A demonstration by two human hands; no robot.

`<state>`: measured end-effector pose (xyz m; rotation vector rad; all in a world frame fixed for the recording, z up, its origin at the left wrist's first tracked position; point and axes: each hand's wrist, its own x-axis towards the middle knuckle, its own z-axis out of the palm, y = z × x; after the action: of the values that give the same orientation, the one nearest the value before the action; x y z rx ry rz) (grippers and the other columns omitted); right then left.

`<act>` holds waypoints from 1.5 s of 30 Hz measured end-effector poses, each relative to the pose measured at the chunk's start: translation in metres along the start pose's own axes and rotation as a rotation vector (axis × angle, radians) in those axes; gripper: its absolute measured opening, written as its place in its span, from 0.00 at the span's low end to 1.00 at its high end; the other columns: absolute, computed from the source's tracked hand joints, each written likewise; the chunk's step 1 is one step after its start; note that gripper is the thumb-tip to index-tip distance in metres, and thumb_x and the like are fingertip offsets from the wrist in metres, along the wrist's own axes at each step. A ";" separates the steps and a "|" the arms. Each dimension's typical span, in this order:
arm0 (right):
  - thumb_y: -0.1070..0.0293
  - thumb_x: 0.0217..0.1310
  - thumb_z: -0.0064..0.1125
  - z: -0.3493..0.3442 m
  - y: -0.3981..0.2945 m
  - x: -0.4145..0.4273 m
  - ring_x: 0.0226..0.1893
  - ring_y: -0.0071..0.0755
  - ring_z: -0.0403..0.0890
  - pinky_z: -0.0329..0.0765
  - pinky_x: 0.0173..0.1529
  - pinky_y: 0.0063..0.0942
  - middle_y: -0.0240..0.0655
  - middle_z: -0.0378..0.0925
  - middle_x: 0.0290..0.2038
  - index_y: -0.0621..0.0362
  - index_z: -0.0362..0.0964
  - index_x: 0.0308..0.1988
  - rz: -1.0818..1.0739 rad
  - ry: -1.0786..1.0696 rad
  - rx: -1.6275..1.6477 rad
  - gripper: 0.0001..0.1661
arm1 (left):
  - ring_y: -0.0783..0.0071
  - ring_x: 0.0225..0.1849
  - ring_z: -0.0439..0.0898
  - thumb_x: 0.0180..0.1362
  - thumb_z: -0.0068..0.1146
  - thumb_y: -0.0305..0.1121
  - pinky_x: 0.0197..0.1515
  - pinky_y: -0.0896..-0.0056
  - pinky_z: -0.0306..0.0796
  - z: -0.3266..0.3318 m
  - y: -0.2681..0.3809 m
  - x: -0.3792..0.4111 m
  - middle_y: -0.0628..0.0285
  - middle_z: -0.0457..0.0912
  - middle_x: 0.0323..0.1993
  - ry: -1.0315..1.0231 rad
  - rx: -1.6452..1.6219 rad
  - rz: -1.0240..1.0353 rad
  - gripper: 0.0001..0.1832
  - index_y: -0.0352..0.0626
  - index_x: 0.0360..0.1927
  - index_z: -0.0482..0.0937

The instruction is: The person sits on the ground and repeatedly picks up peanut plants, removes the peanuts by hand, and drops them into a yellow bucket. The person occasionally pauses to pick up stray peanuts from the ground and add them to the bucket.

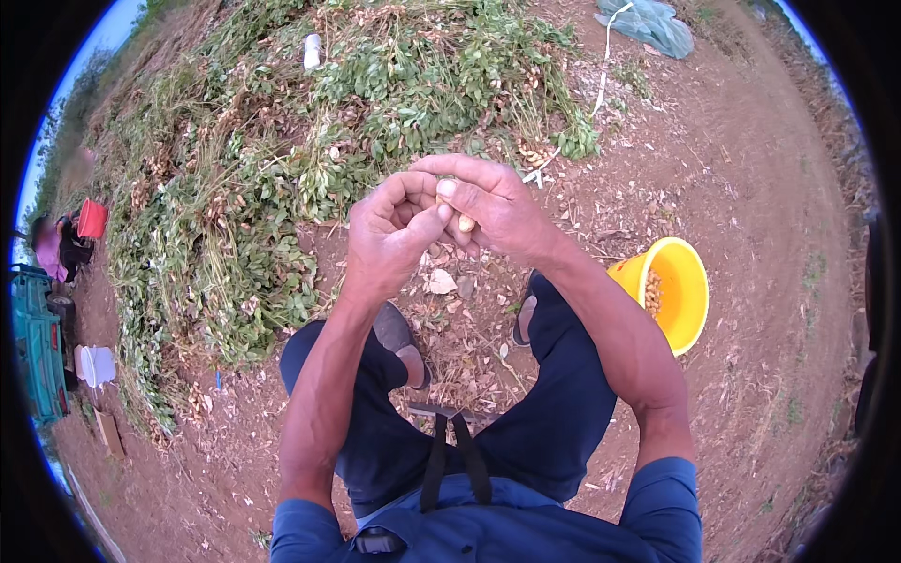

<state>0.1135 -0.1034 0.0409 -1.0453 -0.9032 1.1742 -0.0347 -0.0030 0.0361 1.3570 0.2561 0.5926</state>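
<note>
My left hand (394, 229) and my right hand (493, 204) meet in front of me, above the ground between my feet. A peanut pod (466, 223) shows below my right thumb, held in the curled fingers of my right hand. My left thumb and index finger meet my right thumb at the pod's upper end; whether they pinch a part of it is hidden. Beyond my hands spreads a heap of pulled peanut plants (394, 91) with leaves and pods. To the right, a yellow plastic bucket (683, 295) leans with peanuts (652, 292) inside.
A white bottle (312, 51) lies on the plants. A green mesh bag (651, 24) is at the top right. At the far left are a person (53, 250), a red bucket (92, 218), a teal cargo vehicle (35, 345) and a white bucket (97, 365).
</note>
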 end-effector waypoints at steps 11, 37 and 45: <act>0.57 0.79 0.50 -0.005 -0.001 0.004 0.11 0.15 0.67 0.70 0.15 0.18 0.30 0.77 0.25 0.66 0.74 0.55 0.101 -0.018 0.374 0.22 | 0.81 0.36 0.83 0.64 0.58 0.19 0.38 0.78 0.80 -0.004 -0.008 -0.001 0.60 0.84 0.39 0.087 -0.063 0.022 0.07 0.34 0.45 0.76; 0.78 0.70 0.45 -0.030 0.014 0.004 0.31 0.24 0.83 0.82 0.38 0.28 0.39 0.82 0.43 0.68 0.69 0.61 0.163 0.061 -0.593 0.23 | 0.81 0.24 0.78 0.61 0.60 0.24 0.28 0.79 0.71 -0.001 -0.015 0.003 0.66 0.81 0.28 0.232 0.091 -0.159 0.05 0.39 0.40 0.77; 0.72 0.70 0.50 -0.017 0.011 0.008 0.27 0.21 0.80 0.77 0.33 0.24 0.35 0.82 0.38 0.67 0.74 0.53 0.136 0.102 -0.422 0.16 | 0.76 0.22 0.82 0.63 0.59 0.26 0.26 0.76 0.75 -0.004 -0.026 0.001 0.63 0.82 0.28 0.224 -0.012 -0.262 0.04 0.40 0.39 0.76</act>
<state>0.1277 -0.0975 0.0261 -1.5136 -1.0365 1.0524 -0.0297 -0.0015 0.0102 1.2211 0.6012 0.5235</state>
